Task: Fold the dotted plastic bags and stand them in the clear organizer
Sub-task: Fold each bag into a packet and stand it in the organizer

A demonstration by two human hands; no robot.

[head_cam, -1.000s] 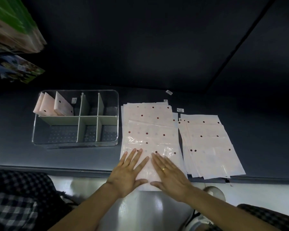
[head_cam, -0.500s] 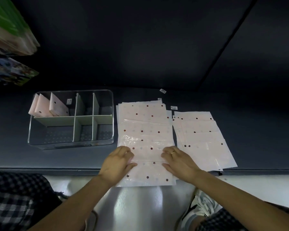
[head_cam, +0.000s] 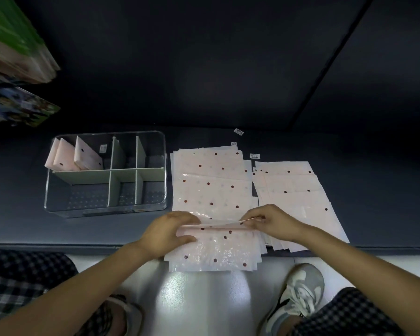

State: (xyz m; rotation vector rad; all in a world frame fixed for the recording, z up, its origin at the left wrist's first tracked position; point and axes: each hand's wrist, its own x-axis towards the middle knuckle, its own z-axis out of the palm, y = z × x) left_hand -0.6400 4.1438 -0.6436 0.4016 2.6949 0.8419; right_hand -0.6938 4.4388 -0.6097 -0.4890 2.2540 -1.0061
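My left hand point(head_cam: 166, 232) grips the left end of the top dotted bag point(head_cam: 218, 235), fingers curled over its raised fold and thumb beneath, while my right hand point(head_cam: 270, 223) pinches the right end of that same fold between fingertips and thumb. The bag is lifted into a low ridge across the near part of the middle stack point(head_cam: 211, 187), which lies flat on the dark worktop point(head_cam: 22, 214) with its near edge hanging over the front lip. Just to the right of it, a second stack of dotted bags point(head_cam: 298, 197) is fanned out flat, touching or nearly touching the first. To the left of the middle stack stands the clear organizer point(head_cam: 106, 209), split by pale dividers into compartments; three folded bags point(head_cam: 75, 156) lean upright in its far left compartment. A few small white labels point(head_cam: 254, 156) lie on the worktop beyond the stacks. Below the worktop edge I see a pale glossy floor point(head_cam: 199, 306), my checked trousers and a grey and white shoe point(head_cam: 298, 292).
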